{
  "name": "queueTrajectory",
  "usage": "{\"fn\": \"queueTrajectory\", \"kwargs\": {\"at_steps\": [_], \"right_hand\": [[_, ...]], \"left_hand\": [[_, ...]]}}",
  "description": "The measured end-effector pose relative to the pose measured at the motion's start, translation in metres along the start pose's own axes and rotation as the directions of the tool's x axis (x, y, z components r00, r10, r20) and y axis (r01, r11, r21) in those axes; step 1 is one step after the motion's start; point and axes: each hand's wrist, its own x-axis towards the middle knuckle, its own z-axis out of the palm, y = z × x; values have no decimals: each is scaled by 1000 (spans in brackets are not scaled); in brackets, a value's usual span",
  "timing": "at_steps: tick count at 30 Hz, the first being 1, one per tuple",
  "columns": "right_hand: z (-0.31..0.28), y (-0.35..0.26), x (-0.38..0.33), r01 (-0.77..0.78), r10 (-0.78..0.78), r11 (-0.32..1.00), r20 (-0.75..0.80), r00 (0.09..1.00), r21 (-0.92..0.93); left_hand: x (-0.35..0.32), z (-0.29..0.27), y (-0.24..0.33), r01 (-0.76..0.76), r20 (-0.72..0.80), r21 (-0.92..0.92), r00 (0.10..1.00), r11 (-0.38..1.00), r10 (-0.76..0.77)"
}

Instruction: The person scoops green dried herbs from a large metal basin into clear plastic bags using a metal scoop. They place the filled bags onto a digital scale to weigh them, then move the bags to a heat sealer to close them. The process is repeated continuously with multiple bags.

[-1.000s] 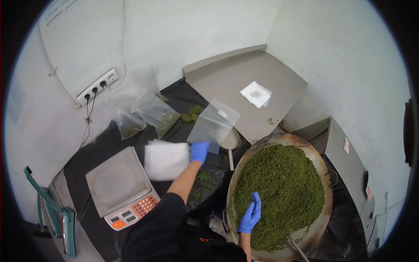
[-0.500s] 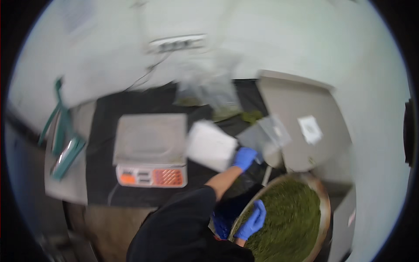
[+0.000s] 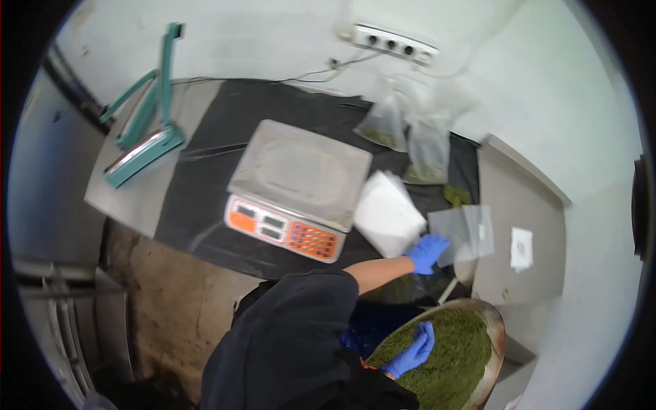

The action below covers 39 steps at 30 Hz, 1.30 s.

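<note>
My left hand [image 3: 426,253], in a blue glove, lies low over the black-covered table with its fingers stretched out. It sits between a stack of white sheets [image 3: 388,215] and flat clear plastic bags [image 3: 451,229], its fingertips at the bags' near edge. Whether it touches them I cannot tell. My right hand [image 3: 412,351], also blue-gloved, is held above a large round basin [image 3: 497,335] of chopped dry green herb [image 3: 454,359]. Its fingers are loosely bent and apart, with nothing visible in them.
Left of the sheets stands a scale [image 3: 301,171] with orange keys. A teal bag sealer [image 3: 147,150] is at the far left. Partly filled clear bags [image 3: 429,150] lean near the wall under a power strip [image 3: 393,44]. A white slip [image 3: 521,248] lies at right.
The view has turned, so the table appears tilted and the scale has shifted right in the picture. Both hands stay near the same things: left by the bags, right above the basin.
</note>
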Motion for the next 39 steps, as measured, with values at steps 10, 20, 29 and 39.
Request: {"fn": "queueTrajectory", "kwargs": {"at_steps": [10,20,29,39], "right_hand": [[-35,1,-30,-131,141,990,-203,969,60],[-3,-2,-4,-283,319,921,-105,942,267],[41,-1,41,-115,147,982,-224,964,147],[28,-22,35,351,-499,752,-134,856,-558]], "left_hand": [[27,59,-29,-41,-186,198,979,979,78],[-25,-57,87,-21,-31,-381,999,924,10],[-77,-71,75,143,209,-377,976,915,-66],[-93,-124,89,-331,250,-16,912,944,324]]}}
